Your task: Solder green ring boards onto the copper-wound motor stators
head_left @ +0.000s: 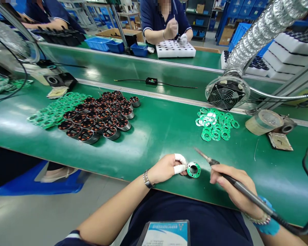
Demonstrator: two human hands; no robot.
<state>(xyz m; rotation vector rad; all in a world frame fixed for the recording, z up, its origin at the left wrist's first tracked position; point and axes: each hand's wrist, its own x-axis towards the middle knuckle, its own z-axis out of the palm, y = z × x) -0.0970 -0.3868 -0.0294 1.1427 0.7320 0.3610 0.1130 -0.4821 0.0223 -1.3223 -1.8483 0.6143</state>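
Note:
White finger covers wrap the thumb and index finger of my left hand (pixel 169 168), which pinches the edge of a round part topped by a green ring-shaped circuit board (pixel 197 173). This part is at the table's near side, its dark centre hole facing up. My right hand (pixel 233 182) is wrapped around a soldering iron (pixel 240 188). The iron's tip points up and left, above the tabletop and apart from the board. Behind my hands, a loose pile of green ring boards (pixel 216 134) lies to the right. Rows of motor stators with copper windings (pixel 111 132) stand to the left.
A fan with a foil duct (pixel 224 95) stands behind the board pile. At right are a tub (pixel 263 122) and a sponge tray (pixel 280 141). More green boards (pixel 55 111) lie at left. Across the bench a co-worker (pixel 166 24) works over a white foam tray (pixel 176 52).

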